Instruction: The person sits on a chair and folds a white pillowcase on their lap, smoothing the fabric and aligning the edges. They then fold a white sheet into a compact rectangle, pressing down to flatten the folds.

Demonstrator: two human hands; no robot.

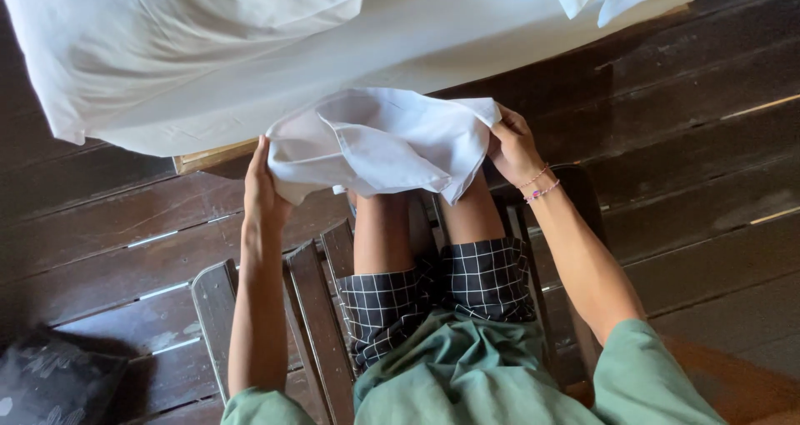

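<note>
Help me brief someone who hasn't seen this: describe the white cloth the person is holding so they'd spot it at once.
Start at the white-sheeted bed across the top. Just below its edge, over the seated person's knees, the small white cloth is stretched between the left hand and right hand. Unlike the pillows lying on the bed, it is thin, crumpled and held in mid-air.

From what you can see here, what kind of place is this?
Probably a bedroom or guest room with a wooden floor. A bed with a white sheet and a white pillow fills the top. The person sits on a slatted wooden chair, both hands, left hand and right hand, gripping a white cloth.
</note>
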